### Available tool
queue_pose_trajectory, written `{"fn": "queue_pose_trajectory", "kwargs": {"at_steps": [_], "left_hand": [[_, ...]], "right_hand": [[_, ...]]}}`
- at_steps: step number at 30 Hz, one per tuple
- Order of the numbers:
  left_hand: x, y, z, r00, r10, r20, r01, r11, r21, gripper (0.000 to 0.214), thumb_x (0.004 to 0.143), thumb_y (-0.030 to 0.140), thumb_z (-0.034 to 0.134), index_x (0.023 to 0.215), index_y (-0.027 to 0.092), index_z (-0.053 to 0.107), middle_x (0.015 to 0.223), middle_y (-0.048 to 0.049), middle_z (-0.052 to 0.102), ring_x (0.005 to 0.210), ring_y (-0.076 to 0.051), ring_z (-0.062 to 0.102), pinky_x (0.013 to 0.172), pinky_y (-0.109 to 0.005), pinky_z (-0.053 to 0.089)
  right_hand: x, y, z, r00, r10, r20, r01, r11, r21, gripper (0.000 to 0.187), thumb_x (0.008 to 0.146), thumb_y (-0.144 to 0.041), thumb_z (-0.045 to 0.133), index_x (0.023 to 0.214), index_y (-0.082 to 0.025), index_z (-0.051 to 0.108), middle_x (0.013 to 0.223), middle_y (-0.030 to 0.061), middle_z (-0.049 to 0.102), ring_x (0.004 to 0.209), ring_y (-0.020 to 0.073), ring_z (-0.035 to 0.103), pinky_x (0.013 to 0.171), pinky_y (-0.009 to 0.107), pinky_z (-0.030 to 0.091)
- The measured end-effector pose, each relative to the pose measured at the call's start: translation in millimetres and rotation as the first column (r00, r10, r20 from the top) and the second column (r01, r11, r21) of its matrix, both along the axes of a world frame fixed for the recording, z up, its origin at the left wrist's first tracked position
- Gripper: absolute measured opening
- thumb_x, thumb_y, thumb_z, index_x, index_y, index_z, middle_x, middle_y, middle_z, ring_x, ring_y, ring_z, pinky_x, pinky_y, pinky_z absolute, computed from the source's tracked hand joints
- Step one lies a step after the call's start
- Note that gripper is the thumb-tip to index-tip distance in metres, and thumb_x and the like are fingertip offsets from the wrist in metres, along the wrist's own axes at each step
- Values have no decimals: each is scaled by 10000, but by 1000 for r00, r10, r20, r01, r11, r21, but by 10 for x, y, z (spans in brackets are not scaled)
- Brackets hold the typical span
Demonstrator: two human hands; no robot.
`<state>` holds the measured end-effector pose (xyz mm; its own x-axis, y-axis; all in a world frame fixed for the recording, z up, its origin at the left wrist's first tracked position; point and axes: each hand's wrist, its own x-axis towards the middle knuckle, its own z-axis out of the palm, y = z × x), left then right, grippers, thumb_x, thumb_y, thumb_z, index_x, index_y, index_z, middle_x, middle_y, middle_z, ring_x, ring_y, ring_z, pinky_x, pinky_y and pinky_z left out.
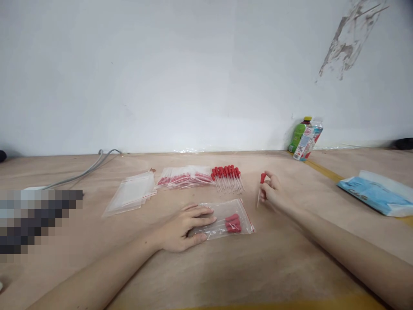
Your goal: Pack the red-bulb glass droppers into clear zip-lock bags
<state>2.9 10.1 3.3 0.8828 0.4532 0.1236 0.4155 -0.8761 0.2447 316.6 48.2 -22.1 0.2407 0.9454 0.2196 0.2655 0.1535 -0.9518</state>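
Two bare hands are busy on the brown tabletop (pixel 258 269) before me. The left hand (pixel 182 228) lies palm down over the near-left end of a flat, clear plastic zip bag with a red seal line (pixel 223 209), its fingers slightly spread and the thumb held apart from them. Inside that bag, toward the red-lined right edge, I can see a small cluster of red rubber bulbs (pixel 232 224).

To the right of the bag, the right hand (pixel 270 189) pinches a slim dropper with a red bulb and a thin, pale stem (pixel 263 177) between thumb and fingers; it stands nearly upright, bulb on top, apart from the bag. I can't tell how the lower fingers are curled.

Behind the bag lies a bunch of similar red-topped droppers (pixel 227 173), stems toward the person. Just left of it is an overlapping row of clear bags with red contents (pixel 185 177), then a fanned stack of flat translucent bags (pixel 134 191).
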Motion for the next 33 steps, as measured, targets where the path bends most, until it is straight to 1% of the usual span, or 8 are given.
{"fn": "queue_pose_trajectory", "kwargs": {"at_steps": [3,7,13,18,22,26,30,33], "left_hand": [[-4,4,-1,1000,0,-4,0,1000,-2,464,873,367,425,1318,271,334,1377,-34,328,1253,-212,301,1046,-415,201],[-10,0,-5,1000,10,-12,-10,1000,14,463,876,361,420,1321,276,325,1378,-30,325,1254,-206,300,1046,-418,199],[-6,-29,2,1000,20,16,-21,1000,18,513,872,366,422,1349,276,254,1375,-24,332,1253,-212,301,1047,-433,202],[-1,-50,11,999,31,24,-32,999,9,512,876,365,412,1350,265,249,1370,-28,340,1251,-219,301,1047,-437,206],[-4,-45,7,999,25,25,-25,1000,7,517,873,363,416,1351,262,247,1372,-27,337,1253,-218,298,1052,-434,197],[-3,-37,4,999,25,31,-25,1000,4,527,870,362,422,1354,260,240,1379,-27,324,1255,-216,295,1056,-425,189],[1,-40,4,999,28,32,-28,1000,0,525,870,351,424,1354,265,240,1374,-19,334,1253,-213,297,1058,-418,188],[0,-40,-2,999,32,37,-32,999,-3,523,871,359,423,1353,269,242,1373,-18,336,1254,-217,296,1058,-423,189]], "right_hand": [[-160,-192,-75,974,-22,-225,29,999,24,486,686,-219,482,1122,-227,266,541,-104,421,426,98,463,414,214,432],[-354,-260,-83,936,-48,-348,73,996,59,465,645,-252,584,995,-239,278,597,-101,479,481,97,522,482,244,496],[-468,-356,-89,911,148,-385,-137,989,54,507,606,-333,691,929,-232,313,679,-62,569,585,119,600,636,304,524],[-399,-434,-73,948,213,-238,-231,972,-50,418,586,-365,711,826,-205,409,744,-2,621,596,114,585,546,248,480],[-341,-430,-59,977,194,-88,-205,969,-135,364,593,-387,701,780,-190,460,695,15,633,524,103,542,437,211,388],[-363,-431,-59,986,168,3,-167,979,-118,330,582,-389,701,731,-173,501,579,-11,597,473,91,494,424,205,352],[-405,-457,-59,951,305,50,-299,949,-98,295,603,-398,674,733,-153,572,515,-29,555,448,85,460,430,207,352],[-419,-468,-39,911,409,56,-404,911,-83,268,646,-404,629,751,-157,626,594,-5,595,514,106,509,484,224,406]]}}
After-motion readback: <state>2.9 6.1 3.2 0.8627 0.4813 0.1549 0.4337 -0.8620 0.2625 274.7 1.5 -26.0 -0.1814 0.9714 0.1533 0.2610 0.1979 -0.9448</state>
